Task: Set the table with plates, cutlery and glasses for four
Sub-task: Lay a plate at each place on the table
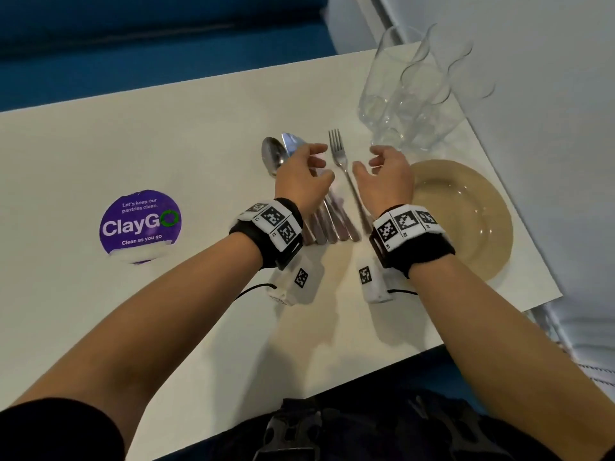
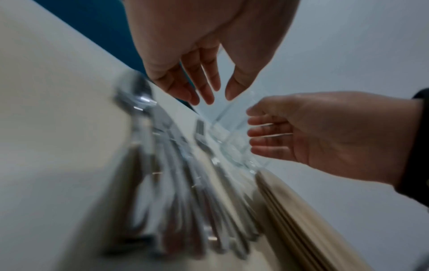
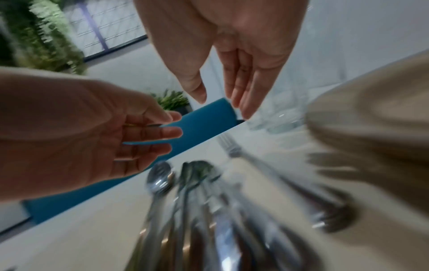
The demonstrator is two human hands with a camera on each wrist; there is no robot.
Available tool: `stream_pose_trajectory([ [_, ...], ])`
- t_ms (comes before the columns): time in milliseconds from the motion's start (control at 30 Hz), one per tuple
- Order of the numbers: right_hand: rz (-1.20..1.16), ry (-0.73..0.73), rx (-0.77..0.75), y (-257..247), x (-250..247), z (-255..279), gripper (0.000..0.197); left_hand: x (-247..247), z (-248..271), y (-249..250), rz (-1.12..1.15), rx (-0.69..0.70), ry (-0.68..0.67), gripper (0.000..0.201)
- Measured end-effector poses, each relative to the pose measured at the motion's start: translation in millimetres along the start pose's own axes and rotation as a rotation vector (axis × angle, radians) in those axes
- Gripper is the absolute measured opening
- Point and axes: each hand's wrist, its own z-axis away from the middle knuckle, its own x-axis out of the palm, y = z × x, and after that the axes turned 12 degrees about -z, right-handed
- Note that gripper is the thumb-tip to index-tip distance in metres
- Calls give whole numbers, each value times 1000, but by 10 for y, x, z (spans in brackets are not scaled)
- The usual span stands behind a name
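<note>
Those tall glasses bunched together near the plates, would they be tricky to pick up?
Probably. The glasses look tall and narrow, so a sideways nudge may tip one. They stand touching, so lifting one could knock its neighbour. Clear, smooth glass is likely slippery and breakable; neither open hand touches them.

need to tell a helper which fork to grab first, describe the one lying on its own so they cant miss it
Start at the beige stack of plates near the right edge of the white table, with the clear glasses behind it. Just left of the plates lies a single fork, tines pointing away, between the two hands. Unlike the bundled cutlery further left, it lies alone.
</note>
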Motion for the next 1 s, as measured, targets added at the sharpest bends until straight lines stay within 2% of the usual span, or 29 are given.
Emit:
stream_pose_trajectory([
  [100,3,149,89,302,-478,-95,48,349,29,268,-64,37,-118,52],
  [200,150,248,247,653,-961,-110,54,716,66,439,-164,40,-184,60],
  [300,244,265,401,949,-1265,-39,65,913,98,508,-282,19,-188,59],
  [400,179,216,572,1178,-1383,48,74,994,140,503,-297,-39,-231,54],
  [467,126,199,623,1275,-1415,109,73,992,163,495,-300,-61,-289,41],
  [533,83,211,611,1314,-1432,175,66,941,188,478,-241,-64,-286,32],
  [633,24,215,575,1263,-1409,243,55,768,215,440,-101,-147,-234,38],
  [833,-105,161,481,764,-964,336,44,49,295,126,105,-139,-104,30],
  [1000,-117,61,380,134,-341,482,57,-770,418,-371,268,-246,-34,27],
])
